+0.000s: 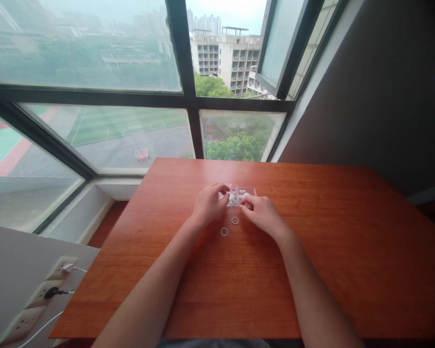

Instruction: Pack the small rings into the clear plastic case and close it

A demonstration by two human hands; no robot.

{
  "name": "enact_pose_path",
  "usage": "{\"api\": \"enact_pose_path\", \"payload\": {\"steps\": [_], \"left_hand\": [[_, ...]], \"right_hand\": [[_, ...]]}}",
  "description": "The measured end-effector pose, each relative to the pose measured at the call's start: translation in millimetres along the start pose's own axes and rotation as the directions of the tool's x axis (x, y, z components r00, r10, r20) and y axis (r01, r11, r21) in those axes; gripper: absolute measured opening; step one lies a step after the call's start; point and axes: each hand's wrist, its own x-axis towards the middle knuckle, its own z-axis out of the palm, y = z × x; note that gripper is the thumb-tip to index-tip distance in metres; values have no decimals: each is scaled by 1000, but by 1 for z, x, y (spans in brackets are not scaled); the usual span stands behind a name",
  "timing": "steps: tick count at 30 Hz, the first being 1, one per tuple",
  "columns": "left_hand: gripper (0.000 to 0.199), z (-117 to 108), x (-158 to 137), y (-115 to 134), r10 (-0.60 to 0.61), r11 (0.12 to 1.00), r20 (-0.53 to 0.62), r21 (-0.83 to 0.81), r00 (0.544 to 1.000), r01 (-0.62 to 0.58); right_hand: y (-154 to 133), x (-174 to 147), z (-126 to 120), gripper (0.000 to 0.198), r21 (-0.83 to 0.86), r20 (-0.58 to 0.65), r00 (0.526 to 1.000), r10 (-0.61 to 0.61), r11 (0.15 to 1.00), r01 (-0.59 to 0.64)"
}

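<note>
A small clear plastic box (233, 199) with compartments lies on the wooden table in front of me, small ring-like pieces showing inside it. My left hand (210, 203) is curled around the box's left side, thumb and fingers gripping its edge. At the front right of the box, my right hand (257, 209) is closed in a pinch; whatever is between its fingertips is too small to tell. Two thin pale rings lie flat on the table between my wrists, a farther ring (235, 221) and a nearer ring (224, 232).
The reddish wooden table (217, 290) reaches to the windows at its far edge. Wall sockets with a white plug (68, 268) and a black plug (52, 292) are at the lower left. A dark wall (380, 96) rises on the right.
</note>
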Motion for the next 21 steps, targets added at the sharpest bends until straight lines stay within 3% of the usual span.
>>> {"api": "enact_pose_path", "payload": {"steps": [5, 11, 21], "left_hand": [[11, -4, 2, -5, 5, 1000, -24, -27, 1000, -6], [11, -6, 4, -7, -8, 998, -20, -55, 1000, 7], [12, -6, 3, -8, 12, 999, -9, -50, 1000, -13]], "right_hand": [[-13, -5, 6, 12, 44, 121, 987, -103, 994, 98], [-28, -13, 17, 8, -53, 258, 950, -177, 979, 197], [-32, -14, 22, 5, -185, 228, 960, -165, 960, 209]]}}
